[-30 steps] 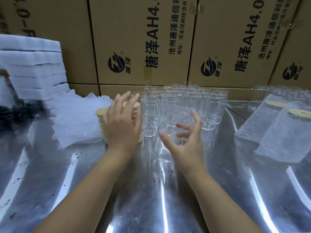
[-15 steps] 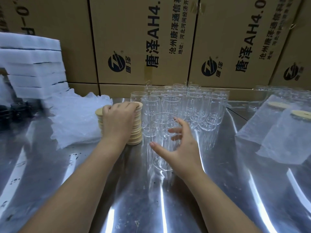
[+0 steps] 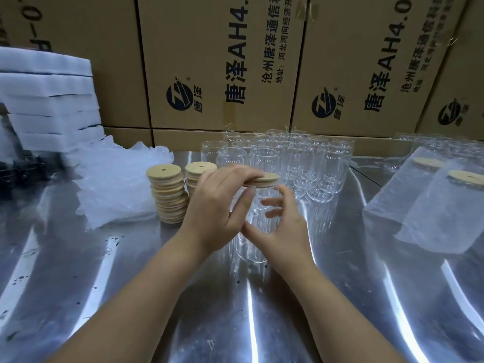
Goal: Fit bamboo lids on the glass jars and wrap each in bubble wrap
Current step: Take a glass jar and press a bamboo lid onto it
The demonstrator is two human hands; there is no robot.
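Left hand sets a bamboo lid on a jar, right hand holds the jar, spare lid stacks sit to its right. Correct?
No. The head view shows the lid stacks left of the jar, not right. The left hand does set a lid on it, and the right hand holds it.

- With our left grip [image 3: 217,208] we hold a bamboo lid [image 3: 265,177] flat on the mouth of a glass jar [image 3: 250,248], fingers laid over its top.
- Our right grip [image 3: 282,231] curls round that jar's body; the jar stands upright on the shiny counter [image 3: 131,284].
- Just left we see two lid stacks [image 3: 167,195] beside crumpled bubble wrap [image 3: 117,184].
- Behind stands a cluster of jars [image 3: 301,158]; to our right are wrapped jars [image 3: 445,205] with lids on.
- Cardboard boxes [image 3: 209,61] line the back, and foam sheets [image 3: 47,100] are piled far left.
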